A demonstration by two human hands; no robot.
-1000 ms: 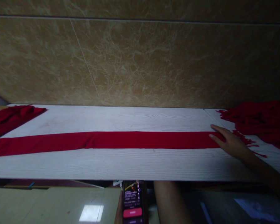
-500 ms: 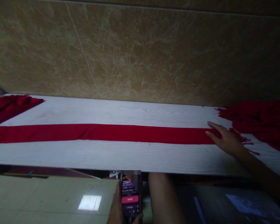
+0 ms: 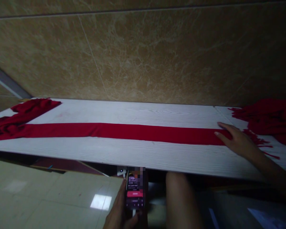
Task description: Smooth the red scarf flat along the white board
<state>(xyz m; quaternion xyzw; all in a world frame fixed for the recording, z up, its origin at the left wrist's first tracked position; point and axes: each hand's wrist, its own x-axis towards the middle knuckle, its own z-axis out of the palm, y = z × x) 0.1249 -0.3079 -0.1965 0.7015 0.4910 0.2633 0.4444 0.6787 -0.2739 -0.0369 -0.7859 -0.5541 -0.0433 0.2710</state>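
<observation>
A long red scarf (image 3: pixel 157 133) lies in a flat, narrow strip along the white wood-grain tabletop (image 3: pixel 138 112). Its fringe spreads at the right, beyond my right hand (image 3: pixel 238 140). That hand rests on the strip near the fringed end, thumb and forefinger apart. At the far left the red cloth turns back in a crumpled bunch (image 3: pixel 35 109). Below the front edge, my left hand (image 3: pixel 118 205) is wrapped round a phone (image 3: pixel 134 194) with a lit screen. A white plug and cable sit by the phone.
A heap of red fringed cloth (image 3: pixel 271 117) lies at the right end of the tabletop. Brown marbled tiles (image 3: pixel 143 57) form the wall behind. My bare knee (image 3: pixel 182 197) is under the front edge, above a shiny tiled floor (image 3: pixel 69 197).
The view has swung left, so the bunched cloth and a wall corner at the left show more fully. Both hands keep their places on the scarf and the phone.
</observation>
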